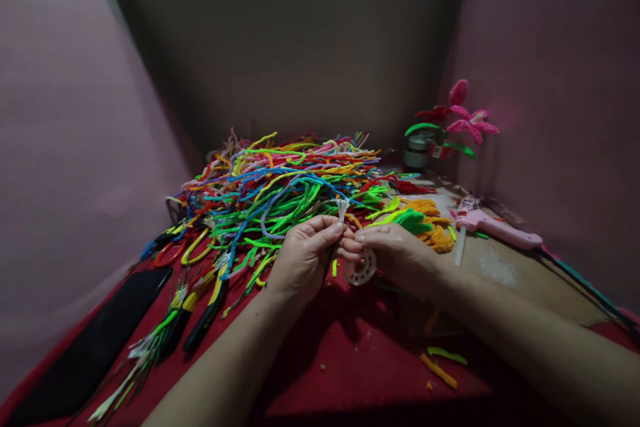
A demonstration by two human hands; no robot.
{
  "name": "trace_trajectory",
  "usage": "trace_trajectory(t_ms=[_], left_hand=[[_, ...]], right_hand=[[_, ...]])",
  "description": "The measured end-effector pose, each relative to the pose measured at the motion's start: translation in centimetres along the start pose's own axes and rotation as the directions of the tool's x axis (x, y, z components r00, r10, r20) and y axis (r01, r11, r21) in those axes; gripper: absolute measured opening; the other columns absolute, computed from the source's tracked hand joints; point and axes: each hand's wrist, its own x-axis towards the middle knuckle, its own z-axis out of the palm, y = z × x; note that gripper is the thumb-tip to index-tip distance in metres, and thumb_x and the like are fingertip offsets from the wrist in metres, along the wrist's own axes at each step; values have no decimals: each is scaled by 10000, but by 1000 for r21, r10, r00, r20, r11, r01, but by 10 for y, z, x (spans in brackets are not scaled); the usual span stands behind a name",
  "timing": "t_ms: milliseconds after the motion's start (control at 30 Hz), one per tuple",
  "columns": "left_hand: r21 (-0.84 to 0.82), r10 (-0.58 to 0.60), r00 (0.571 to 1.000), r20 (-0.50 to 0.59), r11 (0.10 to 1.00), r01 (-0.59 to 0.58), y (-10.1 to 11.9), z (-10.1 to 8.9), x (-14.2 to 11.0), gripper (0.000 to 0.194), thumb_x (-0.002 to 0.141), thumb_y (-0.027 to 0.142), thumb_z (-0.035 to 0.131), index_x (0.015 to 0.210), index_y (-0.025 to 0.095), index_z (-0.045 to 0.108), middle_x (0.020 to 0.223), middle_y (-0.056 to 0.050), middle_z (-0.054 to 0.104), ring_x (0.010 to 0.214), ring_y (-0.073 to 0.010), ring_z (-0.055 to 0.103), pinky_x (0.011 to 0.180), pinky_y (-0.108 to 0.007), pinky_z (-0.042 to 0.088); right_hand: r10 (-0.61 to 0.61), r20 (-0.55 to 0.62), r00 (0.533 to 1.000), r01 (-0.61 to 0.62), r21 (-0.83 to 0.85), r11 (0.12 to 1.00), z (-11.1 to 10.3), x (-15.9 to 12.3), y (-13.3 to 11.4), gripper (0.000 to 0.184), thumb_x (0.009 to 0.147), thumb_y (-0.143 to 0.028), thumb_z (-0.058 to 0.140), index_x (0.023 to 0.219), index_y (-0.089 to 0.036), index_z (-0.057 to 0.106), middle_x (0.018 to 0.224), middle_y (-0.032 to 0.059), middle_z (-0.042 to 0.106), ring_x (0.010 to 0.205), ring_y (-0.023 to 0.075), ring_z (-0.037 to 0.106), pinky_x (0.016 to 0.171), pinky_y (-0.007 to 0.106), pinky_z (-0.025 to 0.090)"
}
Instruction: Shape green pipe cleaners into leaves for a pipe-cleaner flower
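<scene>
Between the thumb and forefinger of my left hand (310,250) is a small bunch of white flower stamens (343,208), pointing up with its tips fanned out. My right hand (393,247) meets it from the right, its fingers closed at the base of the bunch; what they pinch is hidden. Just below these fingers shows a pale round spool (361,268) with holes around its face. Whether it hangs or is held in the right hand I cannot make out. Behind both hands rises a large heap of coloured pipe cleaners (285,194).
Pliers (207,310) with yellow-black handles and a black phone-like slab (90,347) lie left on the red cloth (350,374). To the right are orange fuzzy pieces (425,210), a pink glue gun (495,227) on a board, and pink pipe-cleaner flowers (470,122) behind.
</scene>
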Motion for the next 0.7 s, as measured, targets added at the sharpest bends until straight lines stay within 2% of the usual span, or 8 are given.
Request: trace_trajectory(t_ms=[200, 300, 400, 533, 700], left_hand=[[8, -9, 1000, 18, 1000, 9, -2, 1, -1, 78, 725, 159, 613, 705, 85, 595, 616, -55, 655, 506, -96, 607, 507, -172, 499], [29, -12, 999, 32, 1000, 11, -2, 2, -1, 89, 738, 165, 596, 705, 82, 597, 606, -60, 654, 483, -99, 599, 487, -180, 496], [60, 6, 1000, 22, 998, -7, -1, 3, -3, 94, 759, 158, 567, 739, 74, 606, 607, -65, 658, 425, -87, 571, 430, -165, 464], [62, 15, 999, -41, 998, -12, 3, 8, -6, 83, 749, 141, 572, 760, 71, 615, 646, -71, 669, 394, -75, 549, 392, -159, 439], [23, 3, 994, -112, 1000, -1, 5, 7, -4, 77, 718, 128, 596, 769, 73, 616, 684, -74, 674, 414, -67, 548, 389, -152, 428]], right_hand=[[100, 35, 994, -101, 27, 994, -5, 0, 0, 186, 608, -231, 709, 669, -102, 590, 618, 20, 590, 492, 73, 484, 497, 220, 338], [97, 38, 995, -96, -17, 995, -10, -1, -3, 210, 595, -247, 721, 639, -103, 575, 585, 6, 572, 471, 73, 479, 486, 224, 333], [20, -42, 999, -25, -119, 993, -15, 0, -7, 221, 615, -288, 709, 641, -117, 573, 531, -19, 538, 434, 68, 449, 462, 222, 305], [-112, -157, 981, 60, -303, 951, -15, -3, -15, 238, 638, -336, 689, 677, -125, 585, 548, -33, 523, 458, 59, 421, 473, 217, 287], [-215, -105, 971, 156, -401, 903, -6, -9, -24, 230, 686, -346, 653, 669, -127, 583, 560, -38, 487, 487, 52, 379, 482, 213, 274]])
